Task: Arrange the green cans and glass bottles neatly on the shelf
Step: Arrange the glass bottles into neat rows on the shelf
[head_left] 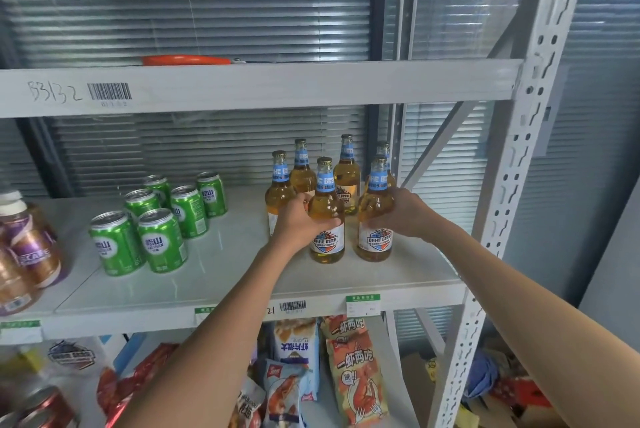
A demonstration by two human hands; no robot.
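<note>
Several glass beer bottles with blue neck labels stand upright on the right half of the middle shelf (242,285). My left hand (299,219) grips the front centre bottle (326,240) around its body. My right hand (403,216) grips the front right bottle (375,237) the same way. More bottles (346,181) stand close behind these two. Several green cans (162,240) stand upright in a loose cluster on the left half of the same shelf, apart from both hands.
Purple and copper drink bottles (27,254) crowd the shelf's far left end. The upper shelf beam (259,84) hangs above the bottle tops. A grey perforated upright (519,150) bounds the right side. Snack bags (353,372) fill the shelf below.
</note>
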